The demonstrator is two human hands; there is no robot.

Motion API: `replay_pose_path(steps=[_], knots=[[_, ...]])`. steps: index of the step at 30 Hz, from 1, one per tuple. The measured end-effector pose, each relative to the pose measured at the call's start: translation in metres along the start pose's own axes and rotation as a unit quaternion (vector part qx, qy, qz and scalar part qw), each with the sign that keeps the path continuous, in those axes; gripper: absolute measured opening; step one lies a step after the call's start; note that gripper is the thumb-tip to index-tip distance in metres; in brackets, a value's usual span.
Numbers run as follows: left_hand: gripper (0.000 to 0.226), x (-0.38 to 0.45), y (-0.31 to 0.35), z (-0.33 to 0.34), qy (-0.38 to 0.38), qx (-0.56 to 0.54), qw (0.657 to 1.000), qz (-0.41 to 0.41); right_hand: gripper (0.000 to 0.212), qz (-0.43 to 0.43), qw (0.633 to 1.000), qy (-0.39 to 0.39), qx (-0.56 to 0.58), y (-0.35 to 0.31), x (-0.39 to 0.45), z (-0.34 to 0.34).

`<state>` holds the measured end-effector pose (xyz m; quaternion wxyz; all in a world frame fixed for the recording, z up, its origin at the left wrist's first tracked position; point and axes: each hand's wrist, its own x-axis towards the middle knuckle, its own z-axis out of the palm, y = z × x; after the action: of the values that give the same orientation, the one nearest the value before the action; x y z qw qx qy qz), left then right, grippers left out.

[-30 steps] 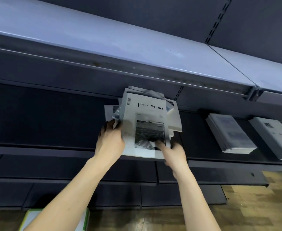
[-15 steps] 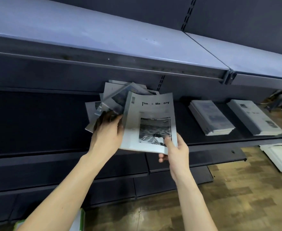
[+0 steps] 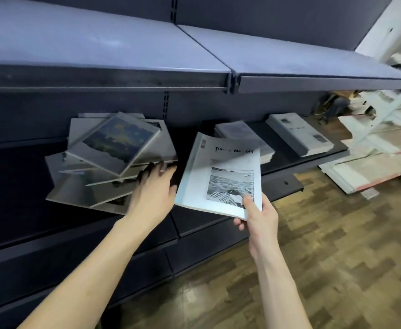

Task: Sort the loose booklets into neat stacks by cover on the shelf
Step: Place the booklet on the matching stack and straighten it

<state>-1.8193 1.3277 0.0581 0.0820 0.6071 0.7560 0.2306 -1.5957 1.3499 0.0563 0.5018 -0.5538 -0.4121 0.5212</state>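
One booklet [image 3: 220,176] | long axis toward shelf | right grip [image 3: 258,214] pinching near corner | left grip [image 3: 153,193] fingers spread

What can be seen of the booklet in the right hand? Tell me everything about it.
The booklet is a thin, pale paper volume with a white cover. Black title lettering runs across its top, partly washed out by glare, and a black-and-white photo sits lower down. It is closed, tilted, and held in the air in front of the shelf, clear of the messy pile. The right hand pinches its near right corner, thumb on the cover. Its far top corner curls slightly. The left hand does not touch it.
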Motion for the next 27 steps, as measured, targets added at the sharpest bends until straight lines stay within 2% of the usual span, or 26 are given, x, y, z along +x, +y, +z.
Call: replay_pose_path(steps=[13, 20, 27], knots=[[0.064, 0.022, 0.154, 0.086, -0.055, 0.080, 0.990, 0.104, 0.013, 0.006, 0.995, 0.073, 0.066, -0.007, 0.056, -0.164], [0.063, 0.023, 0.229, 0.130, -0.064, 0.086, 0.986, 0.125, 0.016, 0.016, 0.990, 0.105, 0.090, -0.006, 0.079, -0.240], [0.062, 0.033, 0.275, 0.161, -0.089, 0.145, 0.976, 0.138, 0.015, 0.033, 0.986, 0.127, 0.102, 0.002, 0.100, -0.286]])
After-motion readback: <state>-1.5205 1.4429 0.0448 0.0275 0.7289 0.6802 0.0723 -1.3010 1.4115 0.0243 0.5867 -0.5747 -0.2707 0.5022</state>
